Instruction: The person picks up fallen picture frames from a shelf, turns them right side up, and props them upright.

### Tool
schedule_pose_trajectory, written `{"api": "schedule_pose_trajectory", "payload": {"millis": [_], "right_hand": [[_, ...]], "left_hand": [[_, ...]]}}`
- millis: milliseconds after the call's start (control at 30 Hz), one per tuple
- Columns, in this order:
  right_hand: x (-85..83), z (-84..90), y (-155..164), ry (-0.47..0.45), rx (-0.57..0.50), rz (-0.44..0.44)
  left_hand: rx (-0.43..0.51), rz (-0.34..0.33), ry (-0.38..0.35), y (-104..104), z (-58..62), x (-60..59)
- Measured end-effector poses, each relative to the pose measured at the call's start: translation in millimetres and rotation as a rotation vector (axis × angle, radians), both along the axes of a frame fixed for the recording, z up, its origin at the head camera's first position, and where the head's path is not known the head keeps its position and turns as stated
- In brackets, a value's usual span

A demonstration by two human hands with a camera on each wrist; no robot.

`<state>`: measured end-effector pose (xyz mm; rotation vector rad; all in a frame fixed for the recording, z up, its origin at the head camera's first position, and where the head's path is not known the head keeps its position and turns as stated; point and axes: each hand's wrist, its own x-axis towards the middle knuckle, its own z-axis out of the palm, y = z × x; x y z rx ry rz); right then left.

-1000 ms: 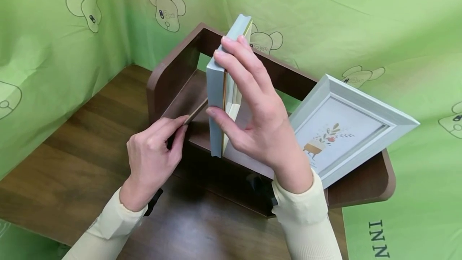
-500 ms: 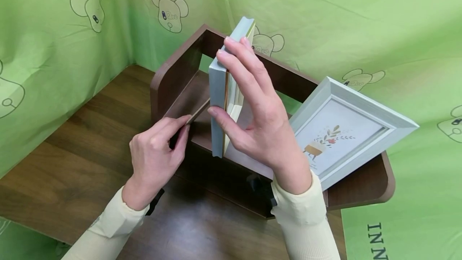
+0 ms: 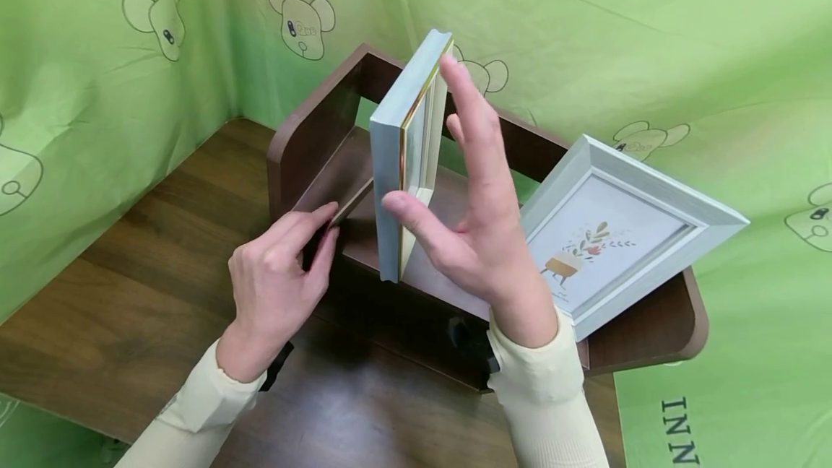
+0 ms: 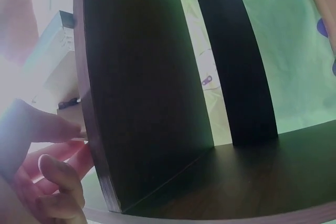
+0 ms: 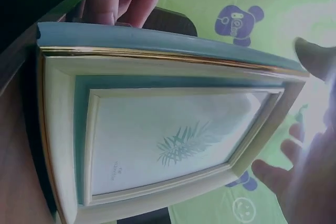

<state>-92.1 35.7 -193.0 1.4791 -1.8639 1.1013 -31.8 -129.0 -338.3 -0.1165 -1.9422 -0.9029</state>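
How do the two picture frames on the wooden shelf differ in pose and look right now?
The blue-grey frame with gold trim stands upright on its edge, while the pale grey frame lies tilted back on the shelf. The first shows a green leaf print, the second a small plant motif. The right hand is at the upright frame with straightened fingers; no hand touches the tilted one. Both are rectangular and rest on the same shelf.

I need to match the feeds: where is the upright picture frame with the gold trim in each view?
Head: upright frame stands on edge at centre, on the shelf, right hand beside it.
Left wrist: only a pale corner shows at upper left, beyond the shelf's dark side panel.
Right wrist: fills the picture, front facing the camera.
Shared landmark: the brown shelf.
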Motion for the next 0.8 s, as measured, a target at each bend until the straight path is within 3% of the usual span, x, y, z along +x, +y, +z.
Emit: {"api": "schedule_pose_trajectory", "payload": {"millis": [100, 233, 333, 400, 467, 600, 700, 800], "right_hand": [[0.6, -3.7, 5, -0.112, -0.050, -0.075], [-4.8, -12.2, 11, -0.280, -0.146, -0.164], [-9.9, -19.3, 16, -0.419, -0.174, -0.260], [-13.9, -24.3, 18, -0.523, -0.164, -0.314], [-17.5, -30.4, 18, -0.648, -0.131, -0.362], [-23.5, -44.4, 15, -0.851, -0.075, -0.400], [-24.7, -50.3, 14, -0.921, -0.056, -0.402], [-25.0, -51.5, 12, -0.932, -0.032, -0.407]], "left_hand": [[0.049, 0.014, 0.083, 2, 5.0, 5.6], [0.158, 0.014, 0.346, 15, 22.1, 13.8], [0.178, -0.036, 0.551, 29, 30.5, 19.4], [0.144, -0.093, 0.616, 39, 30.9, 24.0], [0.097, -0.156, 0.633, 48, 28.4, 28.7], [0.032, -0.236, 0.567, 60, 23.7, 38.1], [0.017, -0.261, 0.504, 64, 21.4, 42.3], [0.012, -0.270, 0.447, 66, 19.9, 44.1]]}}
